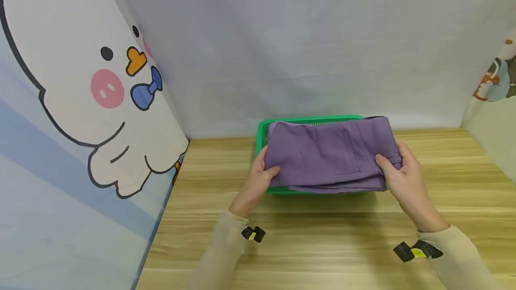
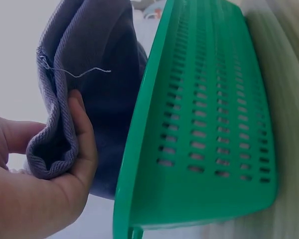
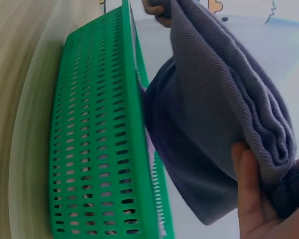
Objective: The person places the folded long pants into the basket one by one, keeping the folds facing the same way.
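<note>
A folded pair of purple trousers spans both hands over a green plastic basket, covering most of its opening. My left hand pinches the left end, thumb on top and fingers beneath. In the left wrist view the folded hem, with a loose thread, lies between thumb and fingers, beside the basket's slotted wall. At the right end, my right hand grips the thick layered fold, thumb on top. The right wrist view shows the trousers above the basket rim, a lower layer hanging down toward it.
The basket stands on a wood-grain table, close to the pale back curtain. A panel with a cartoon bird borders the left side. Light-coloured cloth shows through the basket's slots in the wrist views.
</note>
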Available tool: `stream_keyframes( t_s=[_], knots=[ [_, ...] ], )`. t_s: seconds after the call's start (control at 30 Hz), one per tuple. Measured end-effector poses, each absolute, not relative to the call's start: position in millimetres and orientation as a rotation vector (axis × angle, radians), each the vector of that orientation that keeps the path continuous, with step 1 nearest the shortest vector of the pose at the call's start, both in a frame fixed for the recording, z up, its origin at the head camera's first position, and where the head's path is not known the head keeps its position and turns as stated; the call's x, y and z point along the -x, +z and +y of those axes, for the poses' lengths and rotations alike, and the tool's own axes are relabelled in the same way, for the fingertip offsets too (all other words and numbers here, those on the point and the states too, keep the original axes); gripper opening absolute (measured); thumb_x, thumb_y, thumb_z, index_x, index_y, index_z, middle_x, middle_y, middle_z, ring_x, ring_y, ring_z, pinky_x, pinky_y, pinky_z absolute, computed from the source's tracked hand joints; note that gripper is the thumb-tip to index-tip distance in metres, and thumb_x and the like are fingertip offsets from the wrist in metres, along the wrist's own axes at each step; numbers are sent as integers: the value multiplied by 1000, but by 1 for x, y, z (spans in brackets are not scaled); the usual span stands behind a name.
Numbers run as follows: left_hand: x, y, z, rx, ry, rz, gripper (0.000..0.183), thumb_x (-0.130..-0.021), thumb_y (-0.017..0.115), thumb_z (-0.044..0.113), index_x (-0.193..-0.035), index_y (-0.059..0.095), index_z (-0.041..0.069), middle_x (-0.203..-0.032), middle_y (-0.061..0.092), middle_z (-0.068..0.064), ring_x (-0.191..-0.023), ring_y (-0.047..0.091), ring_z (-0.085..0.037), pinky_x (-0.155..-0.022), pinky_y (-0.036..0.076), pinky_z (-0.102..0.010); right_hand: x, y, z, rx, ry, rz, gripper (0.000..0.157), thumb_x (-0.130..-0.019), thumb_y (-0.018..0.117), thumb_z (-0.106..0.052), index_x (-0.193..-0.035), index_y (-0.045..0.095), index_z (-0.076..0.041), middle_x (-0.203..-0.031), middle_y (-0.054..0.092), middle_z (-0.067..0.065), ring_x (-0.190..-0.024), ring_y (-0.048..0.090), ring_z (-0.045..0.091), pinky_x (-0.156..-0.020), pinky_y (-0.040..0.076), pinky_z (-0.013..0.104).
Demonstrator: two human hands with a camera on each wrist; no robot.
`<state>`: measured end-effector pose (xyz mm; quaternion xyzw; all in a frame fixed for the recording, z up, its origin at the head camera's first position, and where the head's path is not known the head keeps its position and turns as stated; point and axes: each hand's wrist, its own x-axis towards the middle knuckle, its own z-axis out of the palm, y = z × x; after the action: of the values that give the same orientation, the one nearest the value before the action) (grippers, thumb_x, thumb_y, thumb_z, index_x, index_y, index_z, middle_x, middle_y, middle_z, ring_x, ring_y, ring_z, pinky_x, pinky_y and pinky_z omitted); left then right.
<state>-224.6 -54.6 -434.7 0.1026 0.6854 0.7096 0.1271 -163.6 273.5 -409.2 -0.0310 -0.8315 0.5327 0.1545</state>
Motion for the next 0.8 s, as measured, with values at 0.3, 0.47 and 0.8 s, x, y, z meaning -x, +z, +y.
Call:
stream_keyframes(
  t_s=[0.3,0.47,0.8],
  knots=[
    [242,-438,-48,-474,1951,2384,75,-104,43,-4,-171,11,5,-179,14,-16,-163,24,-33,-130,30,-51,208,-430,268,74,1545,-2327,54,-110,54,-18,-160,42,-3,-145,58,22,-109,55,-8,-88,45,5],
    [240,-448,-46,-533,1691,2650,74,-106,42,2,-172,10,9,-137,66,-23,-87,68,-25,-84,56,-33,223,-442,266,111,1514,-2445,57,-110,52,-17,-162,37,0,-152,54,29,-132,59,32,-109,51,35],
    [224,-439,-27,-673,816,3294,73,-93,61,-2,-162,36,-1,-155,47,-28,-128,59,-40,-101,56,-50,221,-430,262,78,1054,-2879,81,-105,57,-19,-162,12,17,-155,33,50,-138,40,69,-111,38,79]
  ],
)
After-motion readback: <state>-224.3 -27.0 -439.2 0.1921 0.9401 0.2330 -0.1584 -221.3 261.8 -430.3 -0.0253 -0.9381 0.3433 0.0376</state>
